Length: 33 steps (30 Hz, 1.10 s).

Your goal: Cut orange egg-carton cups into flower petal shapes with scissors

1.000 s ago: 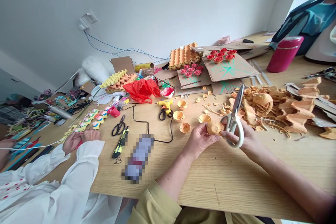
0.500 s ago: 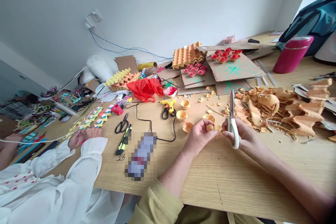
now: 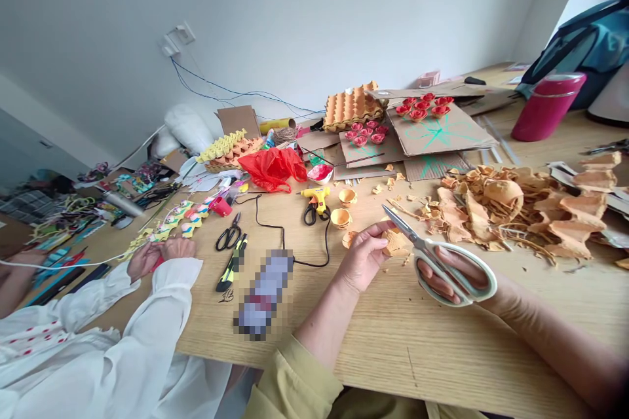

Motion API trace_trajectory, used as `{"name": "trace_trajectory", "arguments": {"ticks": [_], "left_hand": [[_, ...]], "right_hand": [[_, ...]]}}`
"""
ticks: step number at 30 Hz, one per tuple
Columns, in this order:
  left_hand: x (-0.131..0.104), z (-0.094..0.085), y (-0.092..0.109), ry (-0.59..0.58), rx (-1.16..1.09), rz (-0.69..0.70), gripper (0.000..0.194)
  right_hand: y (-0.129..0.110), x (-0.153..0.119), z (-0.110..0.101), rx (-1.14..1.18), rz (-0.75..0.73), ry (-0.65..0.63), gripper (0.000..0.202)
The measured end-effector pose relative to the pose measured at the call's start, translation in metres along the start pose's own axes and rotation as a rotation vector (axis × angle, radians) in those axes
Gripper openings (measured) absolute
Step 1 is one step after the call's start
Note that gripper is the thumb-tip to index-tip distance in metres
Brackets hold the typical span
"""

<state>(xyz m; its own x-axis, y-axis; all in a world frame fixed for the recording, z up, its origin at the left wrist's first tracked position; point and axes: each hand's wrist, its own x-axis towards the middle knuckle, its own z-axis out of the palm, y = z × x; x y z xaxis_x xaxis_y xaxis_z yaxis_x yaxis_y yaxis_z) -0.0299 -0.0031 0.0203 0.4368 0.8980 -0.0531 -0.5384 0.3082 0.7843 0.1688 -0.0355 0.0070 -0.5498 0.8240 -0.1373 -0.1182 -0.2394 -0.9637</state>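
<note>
Between its thumb and fingers my left hand pinches an orange egg-carton cup piece. In my right hand is a pair of scissors with white handles, my fingers through the loops. The blades look closed and point up and left, close above the cup piece. Beyond my left hand stand orange carton cups, one of them partly hidden behind that hand. A heap of torn egg-carton scraps lies to the right, past the scissors.
A yellow glue gun, black scissors and a utility knife lie left of my hands. Red paper-pulp flowers rest on cardboard at the back. A pink bottle stands right. A co-worker's hands work at far left.
My right hand has turned the scissors from upright to slanting left, and their handles now face me. My left hand has shifted slightly left, turning the cup piece.
</note>
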Motion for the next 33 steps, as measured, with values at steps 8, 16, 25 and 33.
{"name": "trace_trajectory", "arguments": {"ticks": [8, 16, 25, 33], "left_hand": [[-0.003, 0.003, -0.003, -0.059, 0.022, -0.081, 0.038], [0.002, 0.006, -0.002, 0.246, -0.018, 0.041, 0.037], [0.005, 0.0, -0.003, 0.28, 0.069, 0.141, 0.038], [0.006, -0.004, -0.003, 0.265, 0.055, 0.153, 0.033]], "right_hand": [[-0.009, 0.001, 0.003, -0.016, -0.096, 0.088, 0.049], [-0.016, -0.001, 0.004, -0.239, -0.122, 0.194, 0.045], [-0.01, 0.0, 0.002, -0.888, -0.264, 0.358, 0.028], [-0.002, 0.005, -0.01, -1.346, -0.416, 0.42, 0.022]]}}
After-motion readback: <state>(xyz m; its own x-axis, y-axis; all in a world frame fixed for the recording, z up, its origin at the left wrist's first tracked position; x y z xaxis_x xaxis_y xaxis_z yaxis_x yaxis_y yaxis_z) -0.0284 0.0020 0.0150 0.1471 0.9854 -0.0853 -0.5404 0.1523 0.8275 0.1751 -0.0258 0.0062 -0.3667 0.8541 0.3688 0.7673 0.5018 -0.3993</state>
